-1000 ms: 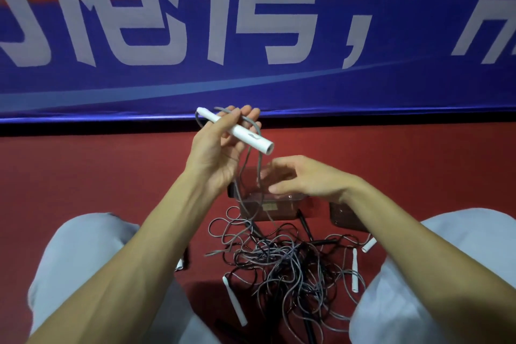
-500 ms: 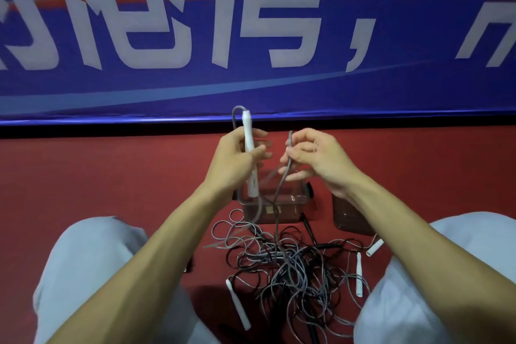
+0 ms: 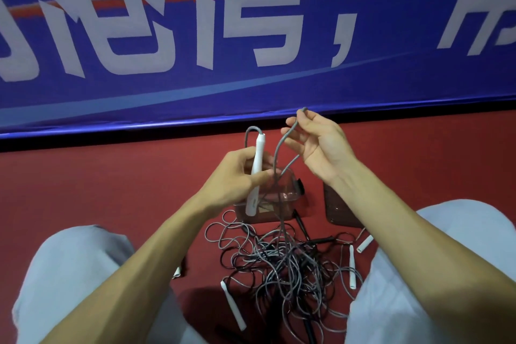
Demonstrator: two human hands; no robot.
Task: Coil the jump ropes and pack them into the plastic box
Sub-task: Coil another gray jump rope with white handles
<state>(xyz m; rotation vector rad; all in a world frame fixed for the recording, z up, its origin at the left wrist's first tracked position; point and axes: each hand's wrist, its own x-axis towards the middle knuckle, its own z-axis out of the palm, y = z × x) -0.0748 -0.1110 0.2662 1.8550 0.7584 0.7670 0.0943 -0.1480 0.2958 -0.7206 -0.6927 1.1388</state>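
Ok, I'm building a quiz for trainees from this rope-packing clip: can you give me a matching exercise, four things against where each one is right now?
Things:
1 white handle
2 grey cord loop
3 plastic box
4 tangled ropes

Places:
A on the red floor between the knees
B gripped by the left hand
C pinched by the right hand
D on the floor beyond the tangle, below the hands

Pairs: 1-B; 2-C; 3-D; 4-A

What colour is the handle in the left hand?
White. The handle, gripped by the left hand, shows best in the head view.
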